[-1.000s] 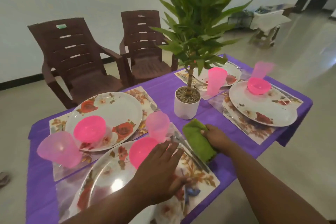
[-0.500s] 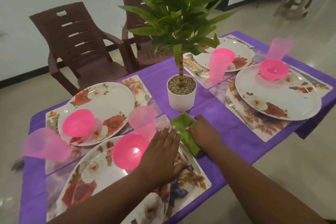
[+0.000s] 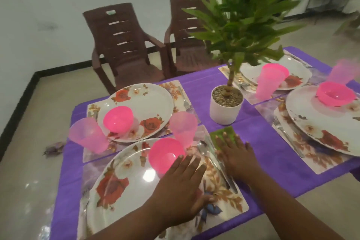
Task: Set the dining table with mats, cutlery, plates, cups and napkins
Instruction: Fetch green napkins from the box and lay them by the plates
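A folded green napkin (image 3: 221, 133) lies on the purple tablecloth (image 3: 259, 136), right of the near floral mat (image 3: 226, 193). My right hand (image 3: 236, 155) lies flat on it, fingers straight, covering most of it. My left hand (image 3: 182, 187) rests flat on the near floral plate (image 3: 124, 179), beside a pink bowl (image 3: 165, 155). Cutlery (image 3: 211, 157) lies on the mat between my two hands. A pink cup (image 3: 184, 128) stands behind the bowl.
A potted plant in a white pot (image 3: 224, 108) stands mid-table, its leaves overhanging. Three other settings with plates, pink bowls and cups fill the left (image 3: 140, 107) and right (image 3: 319, 121) sides. Two brown chairs (image 3: 124, 45) stand behind the table.
My right hand has flattened on the green napkin, which now lies beside the mat and is mostly covered. My left hand stays on the plate. The camera view shifted left.
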